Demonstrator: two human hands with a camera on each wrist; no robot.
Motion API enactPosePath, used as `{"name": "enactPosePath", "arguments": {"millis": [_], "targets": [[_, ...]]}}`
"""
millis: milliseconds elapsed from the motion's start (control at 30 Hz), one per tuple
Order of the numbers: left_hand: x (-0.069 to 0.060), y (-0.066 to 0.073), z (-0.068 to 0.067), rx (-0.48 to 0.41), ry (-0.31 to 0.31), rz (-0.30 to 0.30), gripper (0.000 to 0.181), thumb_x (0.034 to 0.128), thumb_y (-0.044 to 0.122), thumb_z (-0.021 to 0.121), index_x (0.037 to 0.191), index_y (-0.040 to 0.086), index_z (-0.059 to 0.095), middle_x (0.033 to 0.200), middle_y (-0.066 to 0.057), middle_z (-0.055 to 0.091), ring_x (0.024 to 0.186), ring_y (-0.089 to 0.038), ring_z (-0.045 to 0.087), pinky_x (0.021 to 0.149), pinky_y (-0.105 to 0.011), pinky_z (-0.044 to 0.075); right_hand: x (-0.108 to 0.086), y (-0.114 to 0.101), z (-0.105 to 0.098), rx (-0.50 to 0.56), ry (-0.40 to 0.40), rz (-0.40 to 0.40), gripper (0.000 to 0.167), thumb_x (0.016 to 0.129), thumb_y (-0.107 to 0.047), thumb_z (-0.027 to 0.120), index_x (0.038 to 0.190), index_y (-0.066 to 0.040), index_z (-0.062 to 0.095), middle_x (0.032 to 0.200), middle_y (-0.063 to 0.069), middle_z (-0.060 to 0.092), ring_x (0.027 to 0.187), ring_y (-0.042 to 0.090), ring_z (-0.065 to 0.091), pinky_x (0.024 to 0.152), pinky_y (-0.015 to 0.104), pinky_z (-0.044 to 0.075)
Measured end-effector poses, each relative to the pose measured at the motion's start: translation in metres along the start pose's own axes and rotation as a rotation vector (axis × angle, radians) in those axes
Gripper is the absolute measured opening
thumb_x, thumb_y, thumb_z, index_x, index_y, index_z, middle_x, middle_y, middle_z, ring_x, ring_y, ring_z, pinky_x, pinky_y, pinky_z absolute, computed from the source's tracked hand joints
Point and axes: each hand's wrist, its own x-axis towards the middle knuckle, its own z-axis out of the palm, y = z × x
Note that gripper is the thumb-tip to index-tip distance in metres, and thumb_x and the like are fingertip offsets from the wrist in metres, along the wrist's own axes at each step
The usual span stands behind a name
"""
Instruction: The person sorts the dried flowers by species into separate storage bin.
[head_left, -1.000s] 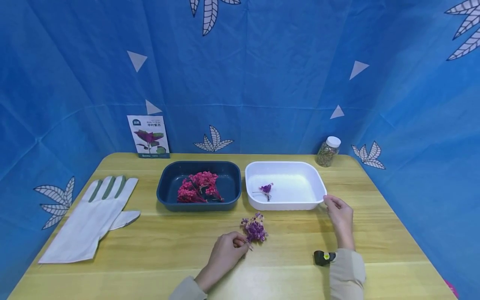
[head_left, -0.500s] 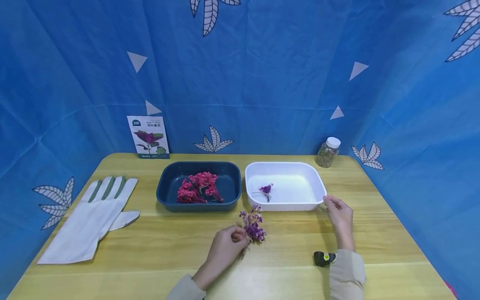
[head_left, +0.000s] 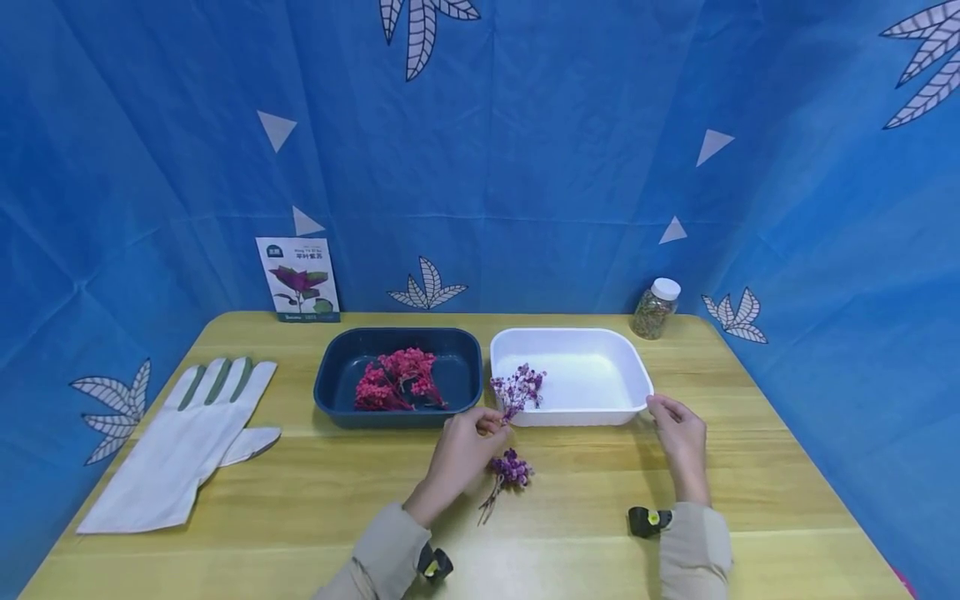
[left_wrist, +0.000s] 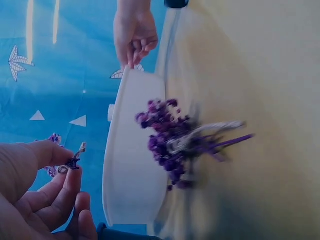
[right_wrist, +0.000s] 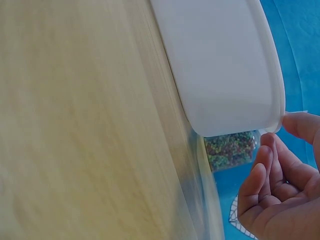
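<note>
My left hand (head_left: pixel 463 450) pinches a small sprig of purple dried flowers (head_left: pixel 516 392) by its stems, at the front left rim of the white tray (head_left: pixel 581 417). The blossoms overlap the tray's inside in the head view and cover most of the purple sprig lying there. Below that hand, a second purple bunch (head_left: pixel 512 469), tied with pale string (left_wrist: pixel 210 127), lies on the table. My right hand (head_left: pixel 681 433) pinches the tray's front right corner, thumb (right_wrist: pixel 300 125) on the rim.
Left of the white tray stands a dark blue tray (head_left: pixel 397 418) with pink dried flowers (head_left: pixel 405 371). White gloves (head_left: pixel 176 450) lie at far left. A seed packet (head_left: pixel 298 279) leans at the back left; a lidded jar (head_left: pixel 655 308) stands at the back right.
My left hand has lifted one purple sprig off the bunch on the table and carried it forward to the white tray's front left edge. My right hand has stayed at the tray's corner.
</note>
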Motion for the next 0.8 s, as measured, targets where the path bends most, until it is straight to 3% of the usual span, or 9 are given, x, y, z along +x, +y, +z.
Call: {"name": "enactPosePath", "arguments": {"millis": [300,500,667,800], "targets": [[0.036,0.008,0.010,-0.030,-0.031,-0.060,0.017,0.0852,0.014,0.069,0.099,0.004,0.070,0.081,-0.002,0.068,0.070,-0.011,0.060,0.063,-0.025,0.049,0.000,0.000,0.001,0.004,-0.001,0.002,0.053,0.095,-0.041,0.051,0.130,-0.001,0.053,0.127,0.015,0.053,0.108,0.021,0.051,0.079,0.017,0.045],[0.062,0.010,0.015,0.041,-0.005,-0.070,0.018,0.0856,0.015,0.069,0.100,0.005,0.070,0.080,-0.003,0.067,0.069,-0.013,0.059,0.059,-0.025,0.046,0.001,0.001,0.002,0.009,0.034,-0.016,0.052,0.094,-0.041,0.054,0.126,0.000,0.056,0.121,0.013,0.057,0.100,0.016,0.053,0.072,0.012,0.044],[0.073,0.009,0.018,0.085,-0.010,-0.100,0.018,0.0863,0.016,0.068,0.101,0.006,0.070,0.084,-0.004,0.067,0.075,-0.016,0.061,0.062,-0.028,0.047,0.000,0.000,0.004,0.024,0.069,-0.030,0.049,0.092,-0.039,0.058,0.122,0.000,0.059,0.113,0.009,0.060,0.092,0.012,0.054,0.068,0.012,0.045],[0.078,0.009,0.021,0.102,-0.006,-0.128,0.019,0.0876,0.017,0.067,0.103,0.007,0.070,0.086,-0.005,0.068,0.077,-0.017,0.062,0.065,-0.029,0.049,0.001,0.000,0.003,0.020,0.052,-0.016,0.050,0.094,-0.040,0.055,0.125,-0.001,0.057,0.119,0.012,0.058,0.098,0.015,0.052,0.074,0.015,0.044]]}}
